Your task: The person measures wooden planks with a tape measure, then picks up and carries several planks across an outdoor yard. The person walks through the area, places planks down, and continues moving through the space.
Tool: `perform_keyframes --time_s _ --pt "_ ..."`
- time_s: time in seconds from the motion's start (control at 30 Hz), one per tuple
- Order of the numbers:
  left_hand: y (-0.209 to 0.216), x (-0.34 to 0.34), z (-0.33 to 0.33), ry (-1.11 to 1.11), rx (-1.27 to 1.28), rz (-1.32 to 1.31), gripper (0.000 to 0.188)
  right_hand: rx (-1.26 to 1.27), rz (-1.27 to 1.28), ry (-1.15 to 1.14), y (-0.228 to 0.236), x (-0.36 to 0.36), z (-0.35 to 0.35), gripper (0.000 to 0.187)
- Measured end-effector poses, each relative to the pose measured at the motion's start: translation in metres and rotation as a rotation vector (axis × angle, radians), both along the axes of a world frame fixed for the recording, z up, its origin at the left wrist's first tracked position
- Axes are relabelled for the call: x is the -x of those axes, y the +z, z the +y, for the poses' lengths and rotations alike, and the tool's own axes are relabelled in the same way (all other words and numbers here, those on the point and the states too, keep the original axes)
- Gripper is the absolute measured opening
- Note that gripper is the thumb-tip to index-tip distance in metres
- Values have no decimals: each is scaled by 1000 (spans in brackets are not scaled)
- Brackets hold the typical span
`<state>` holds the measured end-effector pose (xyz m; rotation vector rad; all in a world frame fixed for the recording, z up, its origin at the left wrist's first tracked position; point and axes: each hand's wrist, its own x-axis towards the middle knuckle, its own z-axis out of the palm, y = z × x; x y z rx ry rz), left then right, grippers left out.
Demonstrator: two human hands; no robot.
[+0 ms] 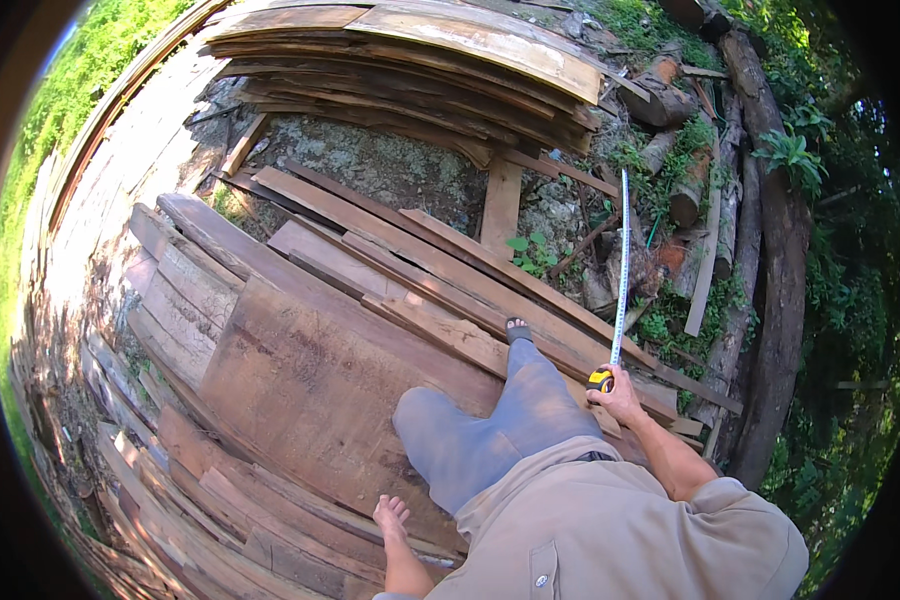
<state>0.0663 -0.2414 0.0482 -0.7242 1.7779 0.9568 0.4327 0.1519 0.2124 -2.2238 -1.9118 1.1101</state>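
Observation:
My right hand [621,396] is closed around a yellow and black tape measure [600,381], held out to the right of my knee. Its white blade [624,265] is pulled out a long way and runs forward, past the ends of several long boards. The blade's far tip ends near the stacked slabs, and whether it touches anything I cannot tell. My left hand [392,515] hangs low on the left with loosely bent fingers and nothing in it. Under and beside it lies a wide brown plank [305,385].
Long narrow boards [440,265] run diagonally ahead of my foot. A tall stack of wide slabs [420,70] stands at the far side. Logs [760,230] and leafy plants [810,160] line the right. More loose planks [240,510] lie in layers at lower left.

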Motion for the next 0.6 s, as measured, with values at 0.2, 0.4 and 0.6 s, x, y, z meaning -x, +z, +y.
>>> perform_keyframes --time_s 0.2,0.4,0.6 --pt "-125 -58 74 73 25 83 50 -80 175 149 -172 -10 113 69" --pt "-138 -118 207 -371 -108 39 47 -157 381 276 -196 -57 221 67" --pt "-101 -131 321 -368 -83 27 47 -269 285 242 -160 -76 322 71"
